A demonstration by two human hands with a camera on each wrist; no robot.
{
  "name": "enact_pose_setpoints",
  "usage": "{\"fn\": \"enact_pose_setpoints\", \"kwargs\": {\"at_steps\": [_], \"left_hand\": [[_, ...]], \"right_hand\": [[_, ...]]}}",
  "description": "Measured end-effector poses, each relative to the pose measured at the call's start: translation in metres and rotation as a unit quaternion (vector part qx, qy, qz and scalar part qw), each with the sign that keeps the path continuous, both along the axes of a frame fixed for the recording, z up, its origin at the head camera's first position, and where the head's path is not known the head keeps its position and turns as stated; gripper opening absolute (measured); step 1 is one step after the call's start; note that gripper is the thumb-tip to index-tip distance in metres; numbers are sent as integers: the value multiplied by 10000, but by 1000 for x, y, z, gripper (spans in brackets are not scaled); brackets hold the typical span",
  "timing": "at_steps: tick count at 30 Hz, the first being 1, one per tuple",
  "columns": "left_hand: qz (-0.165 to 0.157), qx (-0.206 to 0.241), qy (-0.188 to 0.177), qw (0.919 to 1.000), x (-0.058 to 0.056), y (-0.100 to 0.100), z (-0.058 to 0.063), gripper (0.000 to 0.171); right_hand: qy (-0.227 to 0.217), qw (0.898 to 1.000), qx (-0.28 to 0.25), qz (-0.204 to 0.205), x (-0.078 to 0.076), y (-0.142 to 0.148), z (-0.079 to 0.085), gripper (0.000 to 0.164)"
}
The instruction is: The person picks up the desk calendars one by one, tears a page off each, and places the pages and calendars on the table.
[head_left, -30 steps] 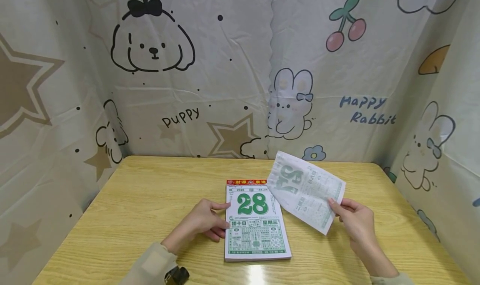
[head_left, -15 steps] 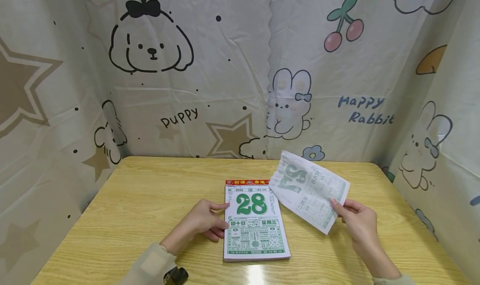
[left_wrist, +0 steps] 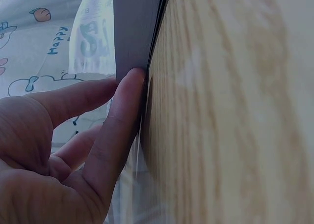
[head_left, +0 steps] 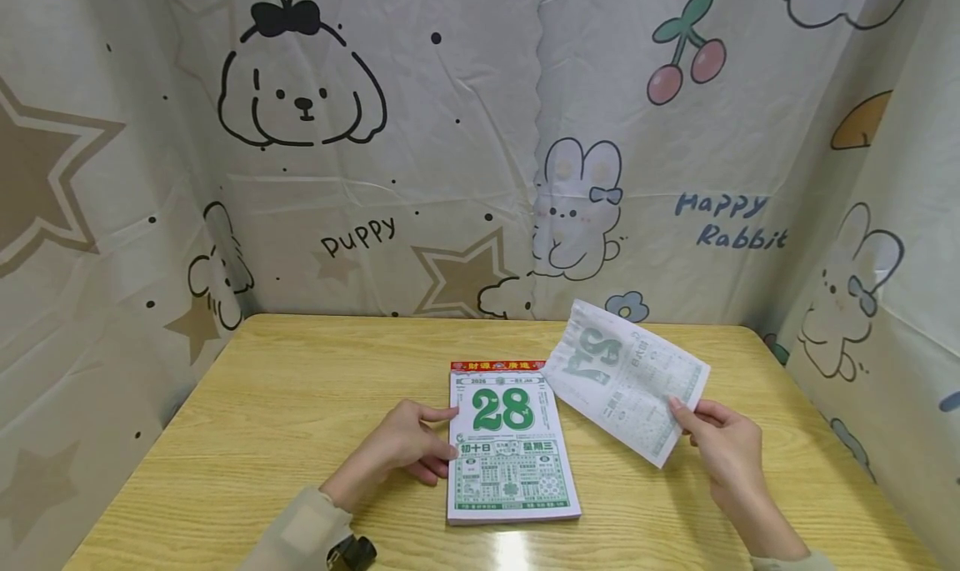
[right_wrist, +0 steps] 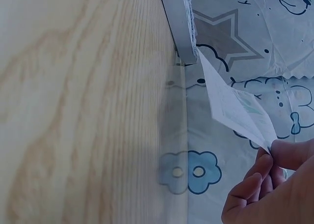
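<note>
A thick tear-off calendar (head_left: 510, 463) with a red header strip and a green 28 lies flat on the table. My left hand (head_left: 412, 442) touches its left side; in the left wrist view, the fingertips (left_wrist: 133, 76) press against the pad's side edge. My right hand (head_left: 723, 446) pinches a thin calendar sheet (head_left: 630, 379) by its lower right corner, between thumb and fingers. The sheet is raised and tilted, its pale back showing the print through in reverse. One corner of the sheet (right_wrist: 235, 106) comes right up to the pad's top end in the right wrist view.
The wood-grain table (head_left: 322, 388) reaches back to a hanging cloth (head_left: 450, 162) printed with cartoon animals and stars. More of this cloth closes off both sides. A dark wrist strap (head_left: 351, 553) shows at the left sleeve.
My right hand has moved slightly to the right with the sheet, uncovering more of the red header strip. The left hand stays at the calendar's side.
</note>
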State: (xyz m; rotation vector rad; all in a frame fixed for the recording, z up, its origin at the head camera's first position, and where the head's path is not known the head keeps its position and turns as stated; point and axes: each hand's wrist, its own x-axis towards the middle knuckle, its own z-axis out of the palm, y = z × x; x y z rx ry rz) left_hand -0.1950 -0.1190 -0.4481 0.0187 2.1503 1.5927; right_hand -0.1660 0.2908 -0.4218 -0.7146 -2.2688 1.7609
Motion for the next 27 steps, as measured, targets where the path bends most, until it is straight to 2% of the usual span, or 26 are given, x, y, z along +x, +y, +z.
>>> {"fn": "enact_pose_setpoints", "kwargs": {"at_steps": [6, 17, 27], "left_hand": [[-18, 3, -4, 10000, 0, 0, -1, 67], [-42, 14, 2, 10000, 0, -1, -1, 67], [-29, 23, -2, 10000, 0, -2, -1, 67]], "right_hand": [[-57, 9999, 81, 23, 0, 3, 1, 46], [41, 9999, 92, -122, -1, 6, 3, 42], [172, 9996, 6, -241, -2, 6, 4, 46]]}}
